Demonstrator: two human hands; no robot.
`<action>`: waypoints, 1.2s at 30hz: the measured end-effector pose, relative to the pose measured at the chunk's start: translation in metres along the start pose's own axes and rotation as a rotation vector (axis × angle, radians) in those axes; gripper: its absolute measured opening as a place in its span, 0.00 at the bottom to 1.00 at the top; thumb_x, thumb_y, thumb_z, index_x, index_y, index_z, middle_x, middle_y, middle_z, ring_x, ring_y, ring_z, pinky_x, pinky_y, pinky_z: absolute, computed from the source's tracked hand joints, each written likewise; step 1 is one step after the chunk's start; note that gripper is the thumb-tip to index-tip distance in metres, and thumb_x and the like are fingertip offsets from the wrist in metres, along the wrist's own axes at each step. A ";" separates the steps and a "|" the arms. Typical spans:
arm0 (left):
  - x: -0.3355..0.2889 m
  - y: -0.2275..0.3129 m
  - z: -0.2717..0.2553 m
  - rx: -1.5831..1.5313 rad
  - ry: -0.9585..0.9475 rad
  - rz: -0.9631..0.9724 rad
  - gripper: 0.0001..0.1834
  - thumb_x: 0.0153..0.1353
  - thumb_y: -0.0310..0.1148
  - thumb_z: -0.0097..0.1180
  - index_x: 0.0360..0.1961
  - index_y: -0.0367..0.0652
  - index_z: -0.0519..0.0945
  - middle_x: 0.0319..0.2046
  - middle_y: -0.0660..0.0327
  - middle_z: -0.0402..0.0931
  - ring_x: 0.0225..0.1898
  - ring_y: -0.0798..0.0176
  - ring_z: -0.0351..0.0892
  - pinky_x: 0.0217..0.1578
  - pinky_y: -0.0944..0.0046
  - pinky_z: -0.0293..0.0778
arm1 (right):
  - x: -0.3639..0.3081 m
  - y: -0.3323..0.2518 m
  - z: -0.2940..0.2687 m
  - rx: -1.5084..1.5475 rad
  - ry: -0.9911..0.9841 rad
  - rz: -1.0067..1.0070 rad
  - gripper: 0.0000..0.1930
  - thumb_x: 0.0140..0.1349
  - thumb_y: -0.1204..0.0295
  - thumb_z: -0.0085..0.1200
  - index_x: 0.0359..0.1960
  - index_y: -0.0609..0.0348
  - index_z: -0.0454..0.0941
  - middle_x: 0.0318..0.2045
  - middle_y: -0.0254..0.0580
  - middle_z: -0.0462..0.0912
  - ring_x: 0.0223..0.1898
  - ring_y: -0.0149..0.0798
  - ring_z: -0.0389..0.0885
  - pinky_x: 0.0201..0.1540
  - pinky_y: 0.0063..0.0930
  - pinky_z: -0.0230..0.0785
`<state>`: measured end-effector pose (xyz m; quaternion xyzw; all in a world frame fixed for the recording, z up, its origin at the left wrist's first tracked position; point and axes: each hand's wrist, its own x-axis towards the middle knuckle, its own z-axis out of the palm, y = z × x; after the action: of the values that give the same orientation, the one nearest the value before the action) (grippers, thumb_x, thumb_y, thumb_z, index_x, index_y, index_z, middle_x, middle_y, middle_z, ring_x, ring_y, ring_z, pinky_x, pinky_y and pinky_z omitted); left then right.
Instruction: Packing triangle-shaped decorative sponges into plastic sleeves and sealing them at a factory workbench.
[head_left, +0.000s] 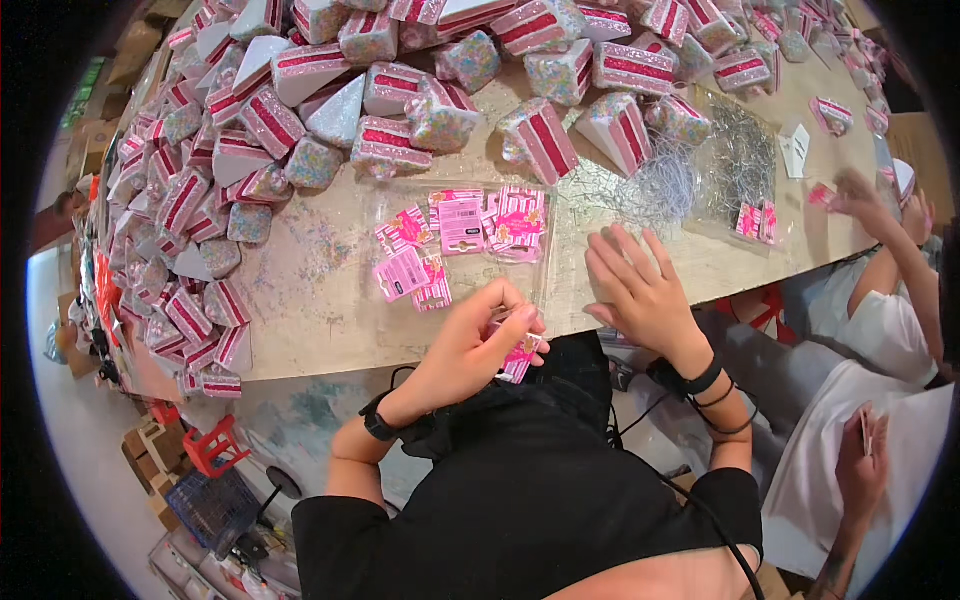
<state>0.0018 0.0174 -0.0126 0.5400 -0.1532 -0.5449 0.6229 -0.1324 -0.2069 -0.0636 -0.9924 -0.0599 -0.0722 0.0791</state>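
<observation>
My left hand (481,335) is closed around a pink printed card tag (519,360) at the table's near edge. Palm down, my right hand (637,290) has its fingers spread over the tabletop, with nothing seen in it. Ahead of the hands lies a clear plastic tray (375,222) with several pink-and-white card tags (461,226) scattered in it. Beyond my right hand sits a heap of thin white and silvery strings (650,188). Glittery pink cake-slice ornaments (541,140) stand just past the tray.
A large pile of cake-slice ornaments (270,122) covers the table's left and far sides. Another clear tray (735,165) holds dark strings and pink tags. At right, co-workers sit close; one person's hand (862,203) holds a pink tag. A red stool (215,447) stands on the floor.
</observation>
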 end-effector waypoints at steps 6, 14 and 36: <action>0.013 0.005 0.002 -0.218 0.096 -0.154 0.17 0.74 0.39 0.39 0.33 0.37 0.71 0.32 0.58 0.73 0.37 0.63 0.79 0.37 0.60 0.83 | -0.026 0.012 -0.001 0.080 0.040 -0.202 0.21 0.62 0.62 0.56 0.54 0.59 0.77 0.60 0.37 0.75 0.63 0.41 0.71 0.67 0.45 0.58; 0.028 0.016 -0.002 -0.304 0.276 -0.098 0.16 0.73 0.38 0.42 0.30 0.39 0.70 0.30 0.61 0.69 0.39 0.62 0.77 0.41 0.55 0.83 | -0.042 0.028 0.008 0.282 0.208 -0.393 0.15 0.54 0.77 0.59 0.44 0.66 0.80 0.46 0.46 0.84 0.50 0.44 0.82 0.49 0.34 0.76; 0.054 0.012 0.030 0.495 0.204 0.458 0.19 0.70 0.23 0.44 0.59 0.41 0.76 0.33 0.59 0.84 0.33 0.70 0.77 0.39 0.68 0.72 | 0.033 0.017 -0.002 1.008 0.564 0.568 0.14 0.59 0.81 0.61 0.46 0.59 0.85 0.34 0.40 0.81 0.36 0.33 0.78 0.38 0.23 0.69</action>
<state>0.0041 -0.0454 -0.0134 0.6780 -0.3345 -0.2807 0.5913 -0.0977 -0.2206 -0.0595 -0.7537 0.2018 -0.2695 0.5644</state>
